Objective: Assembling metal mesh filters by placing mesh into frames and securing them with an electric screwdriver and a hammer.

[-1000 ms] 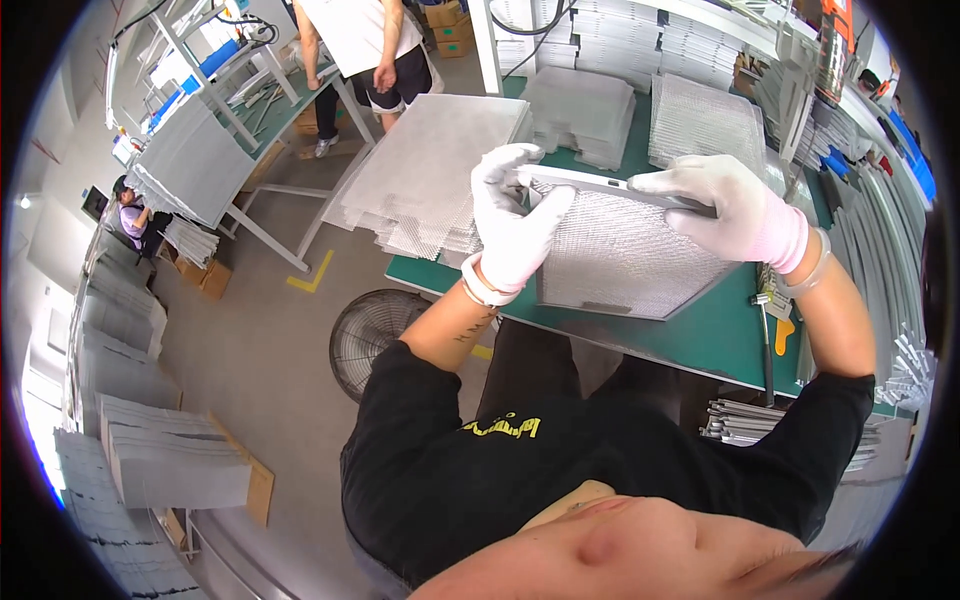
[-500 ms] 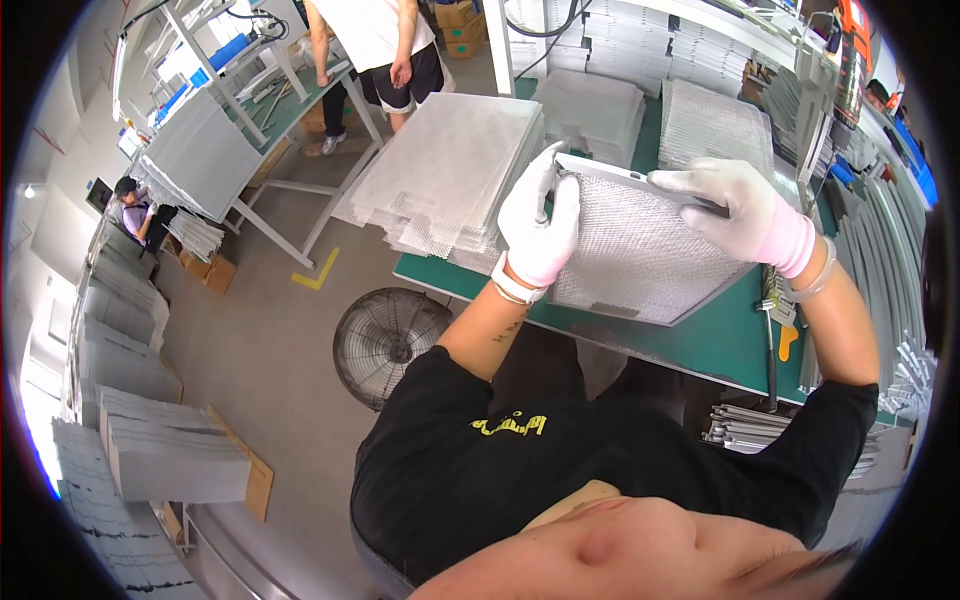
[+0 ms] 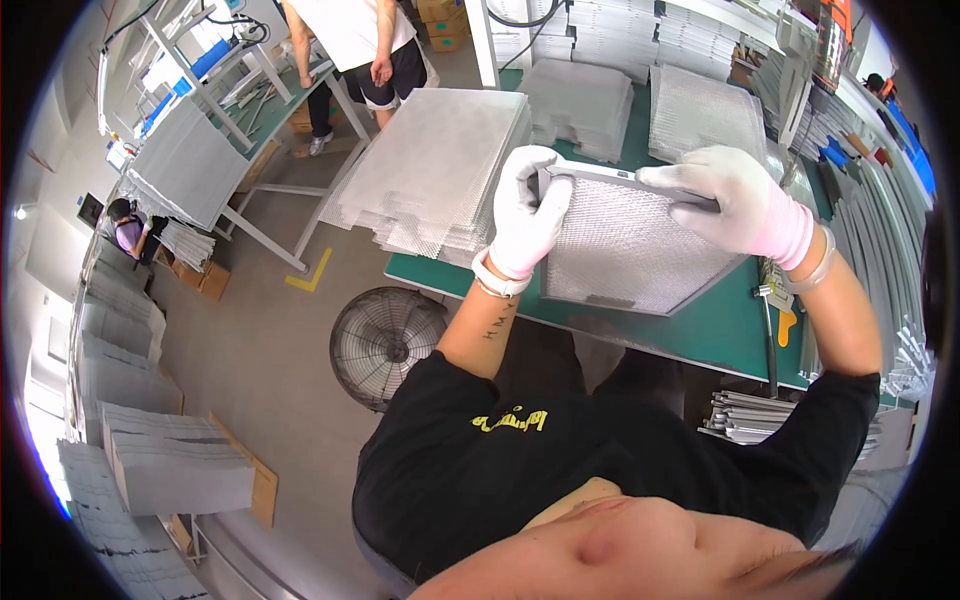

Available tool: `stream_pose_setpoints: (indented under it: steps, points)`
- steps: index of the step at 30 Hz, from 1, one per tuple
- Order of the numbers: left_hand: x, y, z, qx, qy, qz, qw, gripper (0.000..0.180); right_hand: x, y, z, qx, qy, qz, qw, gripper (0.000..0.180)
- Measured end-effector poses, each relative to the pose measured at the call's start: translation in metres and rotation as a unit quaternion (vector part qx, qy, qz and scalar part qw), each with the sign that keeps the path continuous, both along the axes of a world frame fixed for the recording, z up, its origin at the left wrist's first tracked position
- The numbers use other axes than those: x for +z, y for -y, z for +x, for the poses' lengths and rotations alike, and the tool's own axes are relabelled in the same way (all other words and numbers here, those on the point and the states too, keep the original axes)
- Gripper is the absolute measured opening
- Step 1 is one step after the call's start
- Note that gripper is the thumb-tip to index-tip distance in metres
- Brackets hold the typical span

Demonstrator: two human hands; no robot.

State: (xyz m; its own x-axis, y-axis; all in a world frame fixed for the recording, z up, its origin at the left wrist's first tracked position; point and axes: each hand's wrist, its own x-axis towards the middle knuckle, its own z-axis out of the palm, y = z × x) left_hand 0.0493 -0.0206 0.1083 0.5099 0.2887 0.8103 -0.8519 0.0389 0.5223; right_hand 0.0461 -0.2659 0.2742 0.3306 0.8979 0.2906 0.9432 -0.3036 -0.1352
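Note:
A framed metal mesh panel (image 3: 635, 245) stands tilted over the green workbench (image 3: 660, 340), its lower edge at the bench top. My left hand (image 3: 530, 212), in a white glove, is closed on the panel's upper left corner, thumb on the near side. Along the upper right edge, my gloved right hand (image 3: 735, 200) pinches the grey metal frame between thumb and fingers. To the left of the panel lies a tall stack of mesh sheets (image 3: 440, 150). A hammer (image 3: 768, 340) and a yellow-handled tool (image 3: 786, 325) rest on the bench by my right forearm.
Two more mesh stacks (image 3: 575, 105) (image 3: 700, 110) sit at the bench's back. A floor fan (image 3: 390, 345) stands left of me. Metal strips (image 3: 750, 415) lie below the bench's right part. A person in a white shirt (image 3: 350, 30) stands by another table; another person (image 3: 130, 230) is farther left.
The fingers of my left hand have curled further around the panel's corner. The panel's lower edge has shifted slightly up and left in the picture. My right hand keeps its grip.

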Motion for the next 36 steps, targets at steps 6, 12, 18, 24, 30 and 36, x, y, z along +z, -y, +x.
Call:
stream_pose_setpoints:
  steps: [6,12,18,24,30,36]
  points:
    - [-0.002,-0.005,-0.002,0.130,-0.042,0.112,0.984,0.027,-0.022,0.057,-0.023,-0.125,0.193,0.258,0.939,0.041]
    - [0.014,-0.002,0.008,0.128,-0.056,0.061,0.988,0.026,-0.227,0.222,-0.047,-0.514,0.024,0.200,0.834,0.043]
    - [0.138,0.043,0.010,0.078,0.162,0.451,0.874,0.027,-0.316,0.254,-0.104,-0.738,-0.007,-0.051,0.673,0.058]
    - [0.082,0.175,0.036,-0.073,0.212,0.777,0.588,0.025,-0.368,0.307,-0.123,-0.551,0.013,0.184,0.814,0.049]
    - [0.054,0.166,0.037,0.033,0.252,0.712,0.655,0.029,-0.202,0.224,-0.152,-0.486,-0.372,0.347,0.711,0.058]
    - [0.023,0.193,0.033,0.136,0.122,0.490,0.853,0.074,-0.086,0.214,-0.143,-0.423,-0.196,0.243,0.851,0.058]
